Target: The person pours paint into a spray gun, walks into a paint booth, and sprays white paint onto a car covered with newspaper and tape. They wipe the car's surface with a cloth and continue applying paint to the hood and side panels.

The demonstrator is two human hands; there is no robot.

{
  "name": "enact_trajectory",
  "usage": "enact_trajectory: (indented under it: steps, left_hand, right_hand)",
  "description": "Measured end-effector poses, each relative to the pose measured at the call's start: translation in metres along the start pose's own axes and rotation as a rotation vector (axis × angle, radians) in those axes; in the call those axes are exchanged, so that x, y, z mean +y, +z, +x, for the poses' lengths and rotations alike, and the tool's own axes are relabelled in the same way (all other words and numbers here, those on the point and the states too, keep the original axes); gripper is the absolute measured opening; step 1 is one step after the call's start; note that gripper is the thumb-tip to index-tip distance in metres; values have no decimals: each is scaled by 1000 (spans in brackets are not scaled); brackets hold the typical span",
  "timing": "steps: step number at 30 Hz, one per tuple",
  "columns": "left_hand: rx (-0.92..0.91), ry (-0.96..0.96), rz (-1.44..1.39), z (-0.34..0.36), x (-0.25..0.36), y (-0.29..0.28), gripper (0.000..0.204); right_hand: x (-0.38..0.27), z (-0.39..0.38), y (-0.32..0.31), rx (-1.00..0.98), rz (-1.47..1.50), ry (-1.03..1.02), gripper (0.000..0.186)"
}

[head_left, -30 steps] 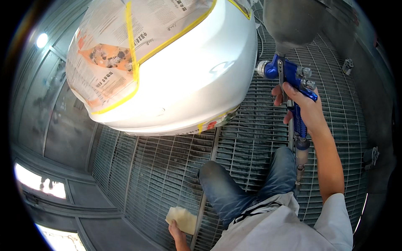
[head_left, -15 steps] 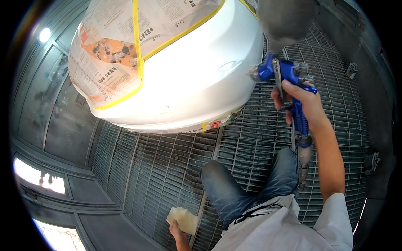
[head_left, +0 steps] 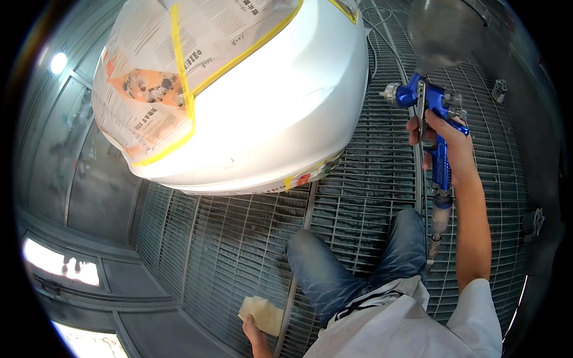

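Observation:
My right hand (head_left: 449,143) grips the handle of a blue spray gun (head_left: 428,101) with a grey cup (head_left: 444,30) on top; its nozzle points left at a white car body panel (head_left: 280,113). The gun's tip is a short gap from the panel's right edge. Newspaper (head_left: 155,77) held by yellow tape (head_left: 182,89) masks the panel's upper left part. Low at the picture's bottom, my left hand (head_left: 255,332) holds a pale folded cloth (head_left: 261,313) beside my leg in blue jeans (head_left: 334,268).
A metal grate floor (head_left: 239,250) spreads under the panel and my legs. Grey booth walls (head_left: 77,197) with bright light strips (head_left: 59,268) run along the left. A hose (head_left: 433,238) hangs from the gun's handle. Small fittings sit on the grate at the right.
My right hand has carried the spray gun up and slightly to the right. The panel sits higher and larger in view. My left hand keeps the cloth in place.

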State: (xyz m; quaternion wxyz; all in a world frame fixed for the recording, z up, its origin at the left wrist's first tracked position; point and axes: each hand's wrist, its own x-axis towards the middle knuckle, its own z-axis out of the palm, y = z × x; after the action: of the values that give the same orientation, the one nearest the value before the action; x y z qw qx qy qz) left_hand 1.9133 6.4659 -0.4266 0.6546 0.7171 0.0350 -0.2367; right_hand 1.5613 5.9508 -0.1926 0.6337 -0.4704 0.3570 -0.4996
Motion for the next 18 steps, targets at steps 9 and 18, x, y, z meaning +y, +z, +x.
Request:
enact_trajectory:
  steps: [9, 18]
  left_hand:
    - [17, 41, 14, -10, 3, -2, 40]
    - [52, 0, 19, -18, 3, 18, 39]
  right_hand:
    - [13, -26, 7, -61, 58, 74, 27]
    - [45, -79, -22, -155, 112, 92, 35]
